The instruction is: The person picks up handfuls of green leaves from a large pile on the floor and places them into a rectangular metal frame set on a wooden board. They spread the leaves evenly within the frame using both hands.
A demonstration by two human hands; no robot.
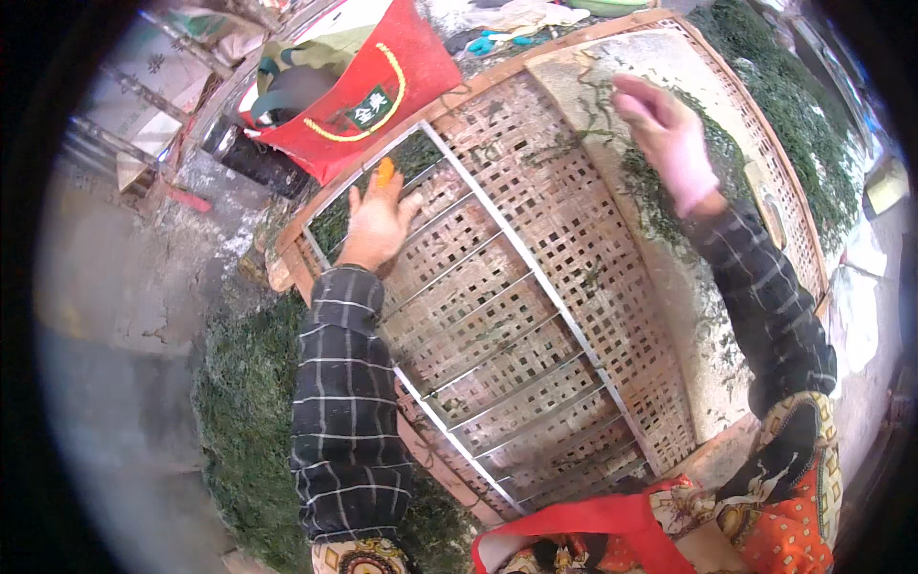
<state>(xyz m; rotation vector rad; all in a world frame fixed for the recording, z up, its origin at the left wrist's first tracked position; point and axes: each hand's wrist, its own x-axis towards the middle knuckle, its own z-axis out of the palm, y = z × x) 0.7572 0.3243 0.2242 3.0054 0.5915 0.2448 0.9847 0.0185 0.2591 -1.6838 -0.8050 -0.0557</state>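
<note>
My left hand, an orange cover on one finger, lies with spread fingers at the far end of a slatted metal frame. Dark green leafy material fills that end section beneath and beside it. The frame rests on a woven bamboo mat with a wooden border. Over a pale board on the right, my right hand is raised, with pink over its palm and wrist. Nothing shows between its thumb and fingers. Loose green material lies on the board below it.
A red bag with a yellow cord handle stands past the far left corner. Heaps of green material sit at the left and the far right. A metal-bladed tool lies by the right forearm. Red cloth hangs at the near edge.
</note>
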